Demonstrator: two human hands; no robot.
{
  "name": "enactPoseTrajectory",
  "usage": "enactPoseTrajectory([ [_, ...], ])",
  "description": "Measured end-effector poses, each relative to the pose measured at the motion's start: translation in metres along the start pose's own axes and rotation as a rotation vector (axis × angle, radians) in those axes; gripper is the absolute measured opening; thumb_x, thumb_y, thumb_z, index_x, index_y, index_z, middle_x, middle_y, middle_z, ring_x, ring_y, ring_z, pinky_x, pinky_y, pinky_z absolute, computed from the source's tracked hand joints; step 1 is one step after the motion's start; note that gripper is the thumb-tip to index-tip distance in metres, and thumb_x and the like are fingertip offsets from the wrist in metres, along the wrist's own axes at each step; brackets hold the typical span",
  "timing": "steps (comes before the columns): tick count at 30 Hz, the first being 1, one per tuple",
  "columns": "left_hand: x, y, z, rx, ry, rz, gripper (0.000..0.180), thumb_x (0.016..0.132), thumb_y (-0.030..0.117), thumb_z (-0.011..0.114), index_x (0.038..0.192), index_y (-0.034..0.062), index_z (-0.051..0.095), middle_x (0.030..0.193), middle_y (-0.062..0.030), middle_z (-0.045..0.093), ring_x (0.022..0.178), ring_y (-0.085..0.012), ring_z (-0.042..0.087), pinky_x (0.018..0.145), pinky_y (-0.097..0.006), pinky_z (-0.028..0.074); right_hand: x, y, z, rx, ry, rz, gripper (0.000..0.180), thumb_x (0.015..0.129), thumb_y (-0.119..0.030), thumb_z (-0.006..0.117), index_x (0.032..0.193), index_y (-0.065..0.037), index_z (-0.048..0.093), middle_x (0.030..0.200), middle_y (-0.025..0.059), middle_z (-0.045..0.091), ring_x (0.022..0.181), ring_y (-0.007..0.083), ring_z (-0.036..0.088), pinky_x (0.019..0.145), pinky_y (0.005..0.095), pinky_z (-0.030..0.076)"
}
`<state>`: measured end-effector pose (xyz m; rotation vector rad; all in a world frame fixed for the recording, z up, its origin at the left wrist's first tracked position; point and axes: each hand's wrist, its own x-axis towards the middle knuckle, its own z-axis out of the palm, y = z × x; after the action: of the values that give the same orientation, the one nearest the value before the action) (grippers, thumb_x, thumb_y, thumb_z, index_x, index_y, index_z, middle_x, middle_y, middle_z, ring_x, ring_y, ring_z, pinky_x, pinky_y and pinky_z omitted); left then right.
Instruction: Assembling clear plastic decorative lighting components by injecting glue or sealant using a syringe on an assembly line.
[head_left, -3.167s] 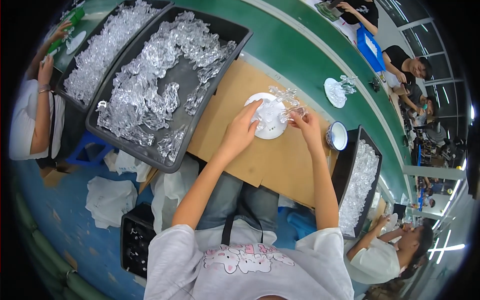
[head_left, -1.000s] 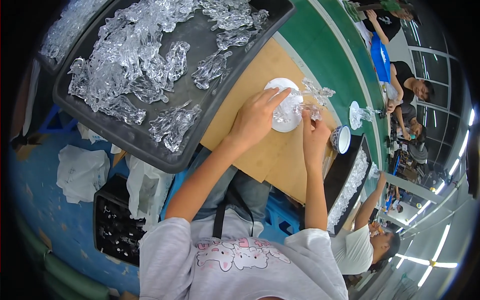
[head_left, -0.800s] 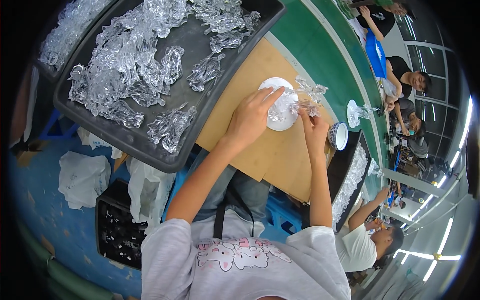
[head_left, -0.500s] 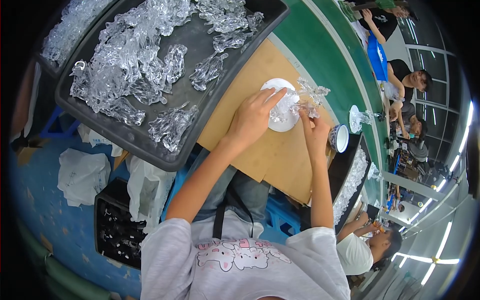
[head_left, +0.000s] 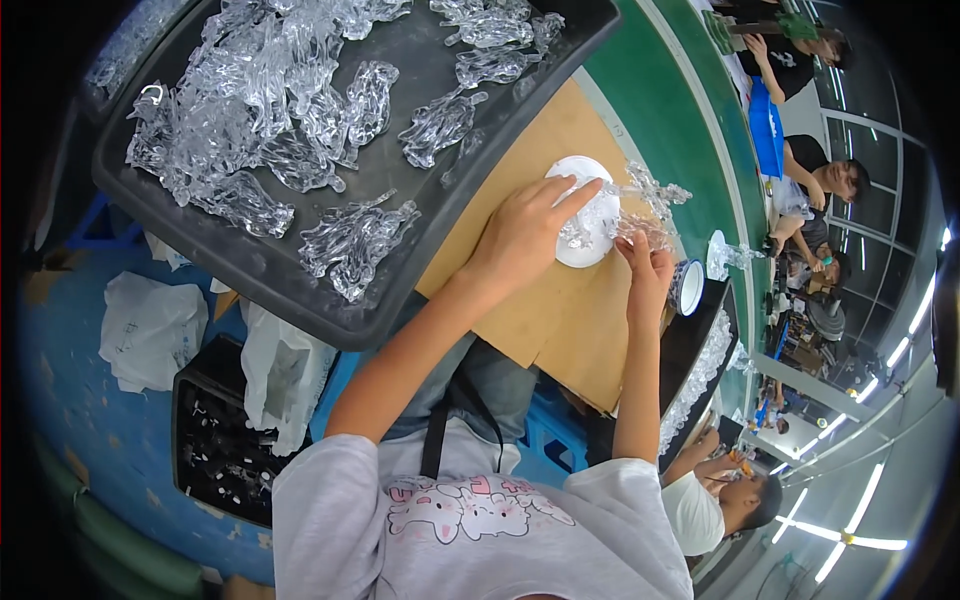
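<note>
A clear plastic ornament (head_left: 650,195) with branching, sculpted parts lies over a white round disc (head_left: 578,168) on the brown cardboard. My left hand (head_left: 522,232) has its thumb and fingers closed on the ornament's base end above the disc. From the right, my right hand (head_left: 647,268) pinches the branching part with its fingertips. The fingers partly cover where the clear pieces meet, so I cannot tell how they join.
A large black tray (head_left: 385,155) of clear figures stands at the left, overlapping the cardboard (head_left: 510,325). Beside my right hand is a blue-and-white cup (head_left: 688,288). A clear ornament (head_left: 718,255) stands on the green table. Below left sits a black bin (head_left: 215,440). Other people work at the right.
The view has shifted a little, moving the scene in the picture. Both hands keep their hold on the clear ornament; my right fingers have shifted slightly along it.
</note>
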<state>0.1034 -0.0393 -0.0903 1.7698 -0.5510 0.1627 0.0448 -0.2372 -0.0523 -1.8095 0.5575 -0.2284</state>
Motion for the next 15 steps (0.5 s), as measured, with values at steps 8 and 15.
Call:
enactPoseTrajectory([
  [8,0.001,-0.001,0.002,0.011,0.004,0.004,0.053,0.075,-0.008,0.047,0.123,0.0132,0.050,0.115,-0.0141,0.055,0.105,-0.0306,0.053,0.089,-0.038,0.043,-0.013,-0.027,0.023,-0.486,0.087,-0.215,0.025,0.086,-0.019,0.060,0.090,0.006,0.062,0.079,0.0067,0.065,0.072,0.0112,0.060,0.065,0.0216,0.045],
  [15,-0.002,-0.001,-0.004,0.027,-0.002,0.005,0.056,0.074,-0.009,0.047,0.125,0.0140,0.049,0.115,-0.0140,0.055,0.103,-0.0312,0.053,0.088,-0.038,0.044,-0.019,-0.026,0.039,-0.699,0.096,-0.350,0.025,0.086,-0.019,0.059,0.095,0.004,0.062,0.079,0.0110,0.066,0.070,0.0110,0.061,0.063,0.0246,0.047],
])
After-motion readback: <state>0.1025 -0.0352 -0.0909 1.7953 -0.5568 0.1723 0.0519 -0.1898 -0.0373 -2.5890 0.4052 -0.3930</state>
